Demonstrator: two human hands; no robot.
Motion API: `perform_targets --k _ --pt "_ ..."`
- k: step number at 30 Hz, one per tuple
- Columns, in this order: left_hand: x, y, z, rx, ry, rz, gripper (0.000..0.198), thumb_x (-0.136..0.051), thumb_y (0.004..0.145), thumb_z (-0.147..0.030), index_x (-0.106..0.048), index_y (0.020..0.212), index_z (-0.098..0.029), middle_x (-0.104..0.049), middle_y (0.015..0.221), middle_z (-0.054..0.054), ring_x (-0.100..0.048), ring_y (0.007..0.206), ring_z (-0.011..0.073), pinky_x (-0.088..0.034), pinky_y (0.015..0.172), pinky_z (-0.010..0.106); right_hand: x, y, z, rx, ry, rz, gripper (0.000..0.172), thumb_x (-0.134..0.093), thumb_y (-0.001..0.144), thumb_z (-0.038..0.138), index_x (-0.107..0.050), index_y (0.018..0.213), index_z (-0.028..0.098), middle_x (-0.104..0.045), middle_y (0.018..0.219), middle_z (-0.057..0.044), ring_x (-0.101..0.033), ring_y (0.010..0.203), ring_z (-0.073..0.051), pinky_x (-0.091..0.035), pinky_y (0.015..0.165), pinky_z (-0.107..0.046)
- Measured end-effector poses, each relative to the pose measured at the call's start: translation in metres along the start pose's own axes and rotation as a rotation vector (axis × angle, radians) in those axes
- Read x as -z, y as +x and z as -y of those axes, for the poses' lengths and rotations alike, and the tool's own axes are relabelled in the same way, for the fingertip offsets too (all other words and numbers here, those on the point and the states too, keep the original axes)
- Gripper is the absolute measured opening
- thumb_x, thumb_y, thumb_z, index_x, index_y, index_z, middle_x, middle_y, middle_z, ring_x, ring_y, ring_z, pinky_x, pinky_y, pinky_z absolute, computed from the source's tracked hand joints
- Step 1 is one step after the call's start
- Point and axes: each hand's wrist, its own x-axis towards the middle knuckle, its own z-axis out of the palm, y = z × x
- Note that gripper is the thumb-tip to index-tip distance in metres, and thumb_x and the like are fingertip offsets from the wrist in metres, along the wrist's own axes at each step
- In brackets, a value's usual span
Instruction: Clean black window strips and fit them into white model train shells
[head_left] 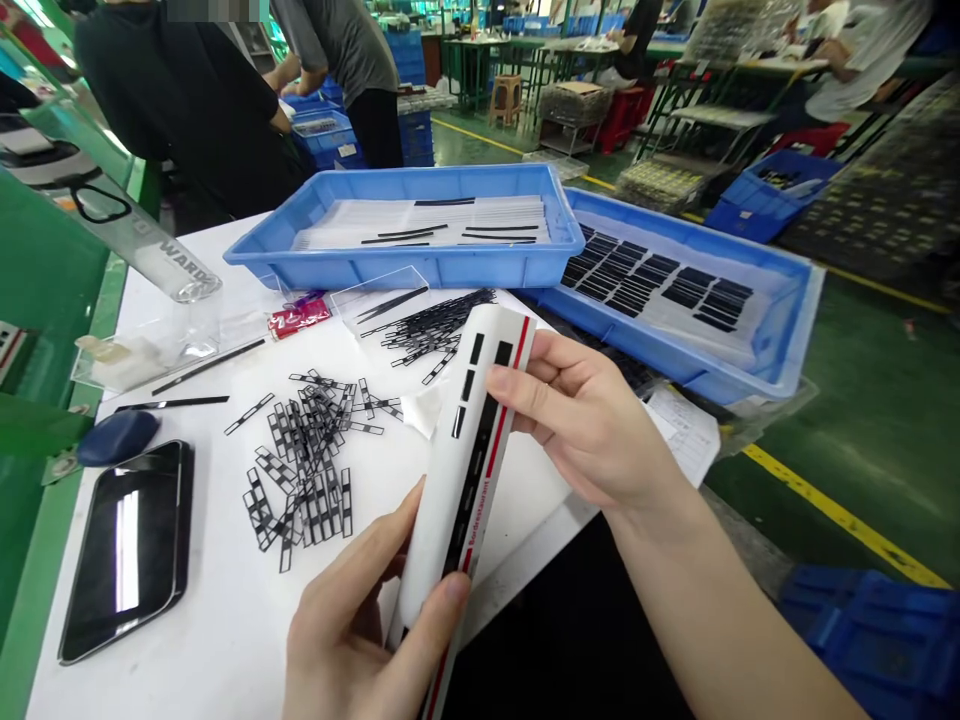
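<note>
A white model train car shell (442, 480) with black windows, a red stripe and the word "Bordrestaurant" is tilted up between my hands. Round its lower end, my left hand (367, 620) is closed, thumb along the side. My right hand (577, 420) grips the upper end, its thumb pressed on the black window band and the fingers behind. Left of the shell lies a loose heap of small black window frames (315, 460). Longer black frame strips (435, 325) are bunched beyond it. Whether a small part sits under my right thumb is hidden.
Two blue trays (405, 270) with black strips stand at the back; the right one (780, 370) overhangs the table edge. On the left are a phone (124, 560), a dark blue rounded object (118, 438), a clear bottle (150, 235) and a red packet (300, 318). People work beyond.
</note>
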Motion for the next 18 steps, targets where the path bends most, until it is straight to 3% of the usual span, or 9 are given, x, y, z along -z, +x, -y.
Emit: perform_targets --k 3,8,15,18 --pt "-0.003 0.0 -0.003 0.047 -0.008 -0.008 0.048 -0.081 0.086 -0.033 -0.072 0.133 -0.031 -0.074 0.132 -0.002 -0.073 0.115 0.0231 -0.058 0.101 0.025 0.002 0.003 0.001 -0.015 -0.009 -0.026 0.018 -0.088 0.081 0.027 -0.075 0.09 0.018 -0.075 0.084 0.0 -0.073 0.073 -0.014 -0.064 0.066 -0.023" --pt "-0.007 0.001 -0.007 0.117 0.001 -0.048 0.049 -0.084 0.082 -0.04 -0.076 0.128 -0.026 -0.078 0.123 0.002 -0.076 0.108 0.0269 -0.062 0.097 0.03 0.005 0.007 0.001 -0.039 0.026 -0.003 0.015 -0.083 0.085 0.024 -0.076 0.097 0.018 -0.076 0.09 -0.001 -0.074 0.08 -0.014 -0.065 0.073 -0.024" --pt "-0.01 0.0 -0.008 0.071 0.064 -0.072 0.046 -0.083 0.082 -0.041 -0.077 0.126 -0.027 -0.079 0.123 0.002 -0.077 0.105 0.0274 -0.064 0.091 0.03 0.005 0.007 0.005 -0.059 0.06 -0.051 0.011 -0.082 0.086 0.023 -0.076 0.092 0.017 -0.075 0.085 -0.001 -0.071 0.072 -0.012 -0.062 0.064 -0.021" --pt "-0.014 0.0 -0.011 0.073 0.056 -0.056 0.045 -0.082 0.083 -0.043 -0.077 0.125 -0.027 -0.08 0.119 0.002 -0.076 0.109 0.0286 -0.062 0.099 0.034 0.007 0.007 0.009 -0.018 0.07 -0.056 0.01 -0.081 0.086 0.025 -0.076 0.088 0.017 -0.076 0.083 -0.001 -0.071 0.07 -0.012 -0.063 0.064 -0.022"
